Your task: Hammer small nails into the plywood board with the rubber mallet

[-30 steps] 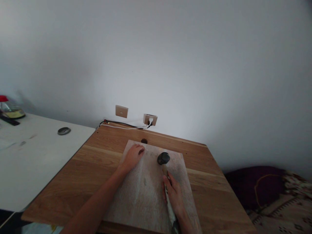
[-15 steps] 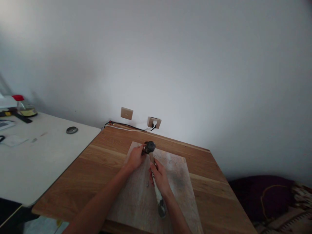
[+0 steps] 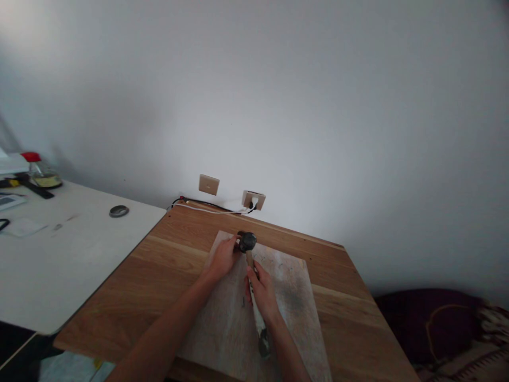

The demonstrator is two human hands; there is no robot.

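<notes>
Hammer (image 3: 258, 318), held in right hand (image 3: 263, 293), has moved nearer left hand (image 3: 224, 257) (whose grip is unclear).

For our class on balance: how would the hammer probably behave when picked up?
The hammer would probably feel head-heavy, its bulky dark head topping a slim handle. That straight handle looks stiff. Set down, its rounded head might roll.

Pale wall (image 3: 302, 116); wooden tabletop (image 3: 131, 281) beside white table (image 3: 51, 265); dim light.

Right hand (image 3: 262, 291): grips hammer (image 3: 248, 242); left hand (image 3: 225, 255): beside hammer head; board (image 3: 226, 329): beneath both
</notes>
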